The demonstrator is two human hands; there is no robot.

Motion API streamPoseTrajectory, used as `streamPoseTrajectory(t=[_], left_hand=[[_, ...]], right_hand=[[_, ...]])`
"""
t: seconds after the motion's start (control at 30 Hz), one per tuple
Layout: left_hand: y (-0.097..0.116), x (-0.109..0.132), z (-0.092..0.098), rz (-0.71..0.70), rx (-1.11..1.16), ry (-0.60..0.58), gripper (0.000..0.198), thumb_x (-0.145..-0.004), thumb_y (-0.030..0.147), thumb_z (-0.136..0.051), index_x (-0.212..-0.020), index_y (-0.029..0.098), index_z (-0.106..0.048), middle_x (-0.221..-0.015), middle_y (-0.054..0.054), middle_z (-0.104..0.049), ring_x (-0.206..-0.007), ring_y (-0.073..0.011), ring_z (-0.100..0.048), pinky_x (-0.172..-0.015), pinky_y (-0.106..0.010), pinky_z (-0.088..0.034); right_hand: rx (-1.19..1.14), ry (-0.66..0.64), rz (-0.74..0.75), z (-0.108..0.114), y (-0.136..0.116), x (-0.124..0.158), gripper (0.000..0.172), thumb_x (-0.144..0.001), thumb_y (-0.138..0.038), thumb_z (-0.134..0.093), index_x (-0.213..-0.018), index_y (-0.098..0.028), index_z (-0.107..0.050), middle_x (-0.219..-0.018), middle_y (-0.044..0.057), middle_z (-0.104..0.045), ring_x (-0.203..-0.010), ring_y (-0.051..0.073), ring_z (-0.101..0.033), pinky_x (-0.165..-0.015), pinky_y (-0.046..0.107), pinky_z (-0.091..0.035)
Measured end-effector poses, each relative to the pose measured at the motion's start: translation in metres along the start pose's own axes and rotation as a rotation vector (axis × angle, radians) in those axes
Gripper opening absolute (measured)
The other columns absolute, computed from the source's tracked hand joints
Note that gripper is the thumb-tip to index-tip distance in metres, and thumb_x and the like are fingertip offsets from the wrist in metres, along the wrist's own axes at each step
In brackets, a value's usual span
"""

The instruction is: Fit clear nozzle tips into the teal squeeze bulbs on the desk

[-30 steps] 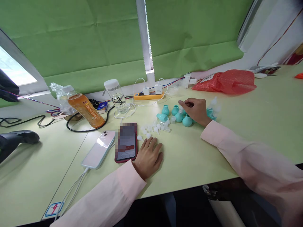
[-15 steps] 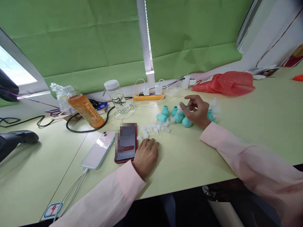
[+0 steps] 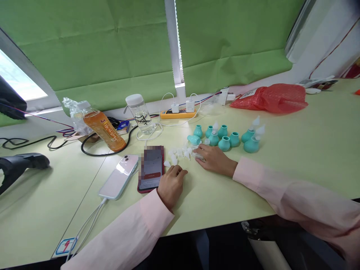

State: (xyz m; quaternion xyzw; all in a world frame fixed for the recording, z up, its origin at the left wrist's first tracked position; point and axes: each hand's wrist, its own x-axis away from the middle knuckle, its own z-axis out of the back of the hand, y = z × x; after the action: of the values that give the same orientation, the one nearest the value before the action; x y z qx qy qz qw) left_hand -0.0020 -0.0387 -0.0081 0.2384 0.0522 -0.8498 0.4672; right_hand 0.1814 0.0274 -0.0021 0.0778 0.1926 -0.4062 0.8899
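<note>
My right hand point(image 3: 215, 159) is at the small translucent parts, its fingers closed around a clear plastic tube point(image 3: 198, 155). Beside the phone with a dark red case point(image 3: 162, 165), my left hand point(image 3: 171, 185) rests on the table, holding nothing, fingers loosely bent. Between the hands and the bulbs lies a loose group of small white translucent nozzles point(image 3: 174, 159). Several teal squeeze bulbs point(image 3: 224, 144) stand behind my right hand; one teal bulb point(image 3: 194, 140) lies on its side. To the right, two teal bulbs point(image 3: 251, 144) carry pointed translucent nozzles point(image 3: 260, 130).
A white phone point(image 3: 119, 178) on a cable lies left. Behind stand a clear water bottle point(image 3: 143, 118) and a tilted orange drink bottle point(image 3: 105, 131). A yellow power strip point(image 3: 174, 115) and a red plastic bag point(image 3: 270, 98) lie along the wall. A black device point(image 3: 25, 163) is far left.
My right hand has moved from above the bulbs, left and toward me, down to the clear tube. A nozzled bulb now shows at the right. My left hand's fingers have curled a little.
</note>
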Motion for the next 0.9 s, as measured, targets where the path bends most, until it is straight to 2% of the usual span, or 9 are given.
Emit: streamPoseTrajectory(t=[0.13, 0.2, 0.27, 0.37, 0.47, 0.53, 0.63, 0.9], left_hand=[[0.005, -0.001, 0.004, 0.080, 0.322, 0.139, 0.020, -0.076, 0.010, -0.041, -0.083, 0.016, -0.059, -0.077, -0.005, -0.058, -0.071, -0.0139, -0.057, -0.062, -0.026, -0.049], [0.009, -0.001, 0.007, 0.174, 0.546, 0.178, 0.014, -0.075, 0.013, -0.047, -0.078, 0.017, -0.060, -0.076, -0.004, -0.058, -0.070, -0.0129, -0.056, -0.061, -0.024, -0.050], [0.011, -0.002, 0.009, 0.290, 0.763, 0.184, 0.008, -0.072, 0.016, -0.052, -0.074, 0.017, -0.060, -0.075, -0.003, -0.057, -0.070, -0.0124, -0.056, -0.057, -0.022, -0.051], [0.012, -0.004, 0.010, 0.431, 1.014, 0.219, 0.005, -0.066, 0.017, -0.059, -0.071, 0.015, -0.061, -0.074, -0.003, -0.057, -0.072, -0.0134, -0.056, -0.057, -0.022, -0.050], [0.010, -0.007, 0.011, 0.532, 1.179, 0.269, 0.007, -0.060, 0.016, -0.065, -0.066, 0.014, -0.062, -0.069, -0.003, -0.060, -0.070, -0.0142, -0.057, -0.063, -0.026, -0.049], [0.008, -0.008, 0.012, 0.614, 1.246, 0.258, 0.011, -0.057, 0.016, -0.068, -0.066, 0.014, -0.063, -0.068, -0.003, -0.062, -0.067, -0.0143, -0.058, -0.065, -0.028, -0.049], [0.005, -0.010, 0.013, 0.691, 1.277, 0.241, 0.013, -0.054, 0.016, -0.070, -0.066, 0.013, -0.064, -0.068, -0.003, -0.063, -0.065, -0.0146, -0.059, -0.065, -0.029, -0.049], [0.007, -0.009, 0.011, 0.654, 1.231, 0.292, 0.011, -0.054, 0.014, -0.070, -0.063, 0.013, -0.064, -0.065, -0.003, -0.064, -0.066, -0.0146, -0.059, -0.064, -0.027, -0.048]], right_hand=[[-0.216, 0.086, -0.084, -0.001, 0.000, 0.001, 0.022, -0.076, -0.025, -0.047, -0.092, -0.014, -0.057, -0.081, 0.008, -0.057, -0.062, 0.016, -0.053, -0.057, 0.029, -0.040], [-0.490, 0.167, -0.134, 0.004, -0.007, 0.002, 0.023, -0.075, -0.028, -0.048, -0.093, -0.016, -0.056, -0.079, 0.006, -0.056, -0.055, 0.012, -0.052, -0.057, 0.029, -0.043], [-0.905, 0.156, -0.232, 0.011, -0.018, 0.003, 0.027, -0.074, -0.033, -0.050, -0.097, -0.018, -0.053, -0.079, 0.004, -0.055, -0.051, 0.010, -0.052, -0.052, 0.028, -0.045], [-1.506, -0.097, -0.386, 0.019, -0.032, 0.004, 0.036, -0.072, -0.036, -0.055, -0.103, -0.020, -0.047, -0.074, 0.000, -0.053, -0.048, 0.009, -0.054, -0.047, 0.026, -0.046], [-1.816, -0.300, -0.488, 0.016, -0.036, 0.007, 0.036, -0.070, -0.032, -0.058, -0.102, -0.018, -0.046, -0.065, -0.002, -0.053, -0.052, 0.010, -0.056, -0.050, 0.024, -0.048], [-1.923, -0.352, -0.533, 0.011, -0.034, 0.008, 0.034, -0.070, -0.027, -0.060, -0.099, -0.017, -0.047, -0.069, 0.000, -0.056, -0.058, 0.010, -0.058, -0.054, 0.023, -0.049], [-1.977, -0.358, -0.575, 0.005, -0.030, 0.008, 0.033, -0.068, -0.022, -0.062, -0.097, -0.017, -0.047, -0.078, 0.002, -0.059, -0.065, 0.012, -0.061, -0.059, 0.023, -0.051], [-1.914, -0.252, -0.633, 0.006, -0.038, 0.010, 0.026, -0.069, -0.023, -0.062, -0.090, -0.017, -0.048, -0.073, 0.001, -0.061, -0.064, 0.013, -0.063, -0.059, 0.021, -0.050]])
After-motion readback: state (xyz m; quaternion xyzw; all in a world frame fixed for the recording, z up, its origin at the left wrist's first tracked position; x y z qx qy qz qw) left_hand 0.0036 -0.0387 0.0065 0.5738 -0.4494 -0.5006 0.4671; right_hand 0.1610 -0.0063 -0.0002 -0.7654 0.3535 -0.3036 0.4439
